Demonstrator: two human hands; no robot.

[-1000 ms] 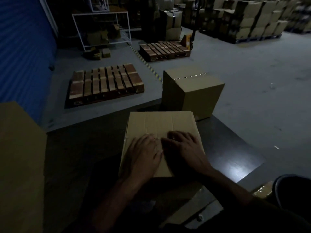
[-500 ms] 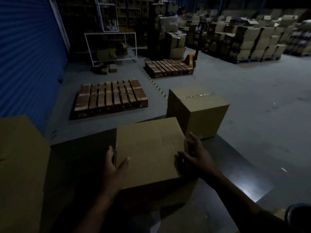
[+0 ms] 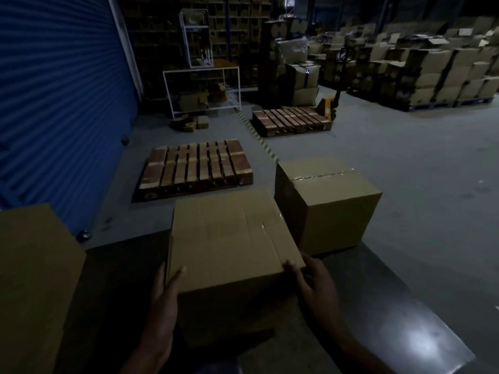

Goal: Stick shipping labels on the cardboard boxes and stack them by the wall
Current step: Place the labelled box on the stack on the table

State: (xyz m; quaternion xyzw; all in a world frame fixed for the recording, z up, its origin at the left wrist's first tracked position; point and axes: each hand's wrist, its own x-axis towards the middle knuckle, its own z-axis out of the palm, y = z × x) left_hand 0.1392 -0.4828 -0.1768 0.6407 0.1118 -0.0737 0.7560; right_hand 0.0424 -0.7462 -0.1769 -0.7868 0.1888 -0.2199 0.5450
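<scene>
A plain cardboard box (image 3: 226, 233) with a taped seam on top is held between my hands above the dark table (image 3: 391, 306). My left hand (image 3: 162, 300) grips its near left corner, thumb on the front face. My right hand (image 3: 316, 287) grips the near right corner, fingertips at the top edge. A second taped cardboard box (image 3: 332, 211) stands just beyond, at the table's far edge. A third, larger cardboard box (image 3: 32, 279) fills the left side of the view.
A blue roller shutter (image 3: 54, 103) forms the left wall. Two wooden pallets (image 3: 197, 166) (image 3: 291, 121) lie on the grey floor, with a pallet jack (image 3: 332, 103) at the farther one. Stacked cartons (image 3: 432, 71) line the back right.
My hands went from pressing flat on the box top to its two sides. The box has turned and risen toward me, and my view has tilted up.
</scene>
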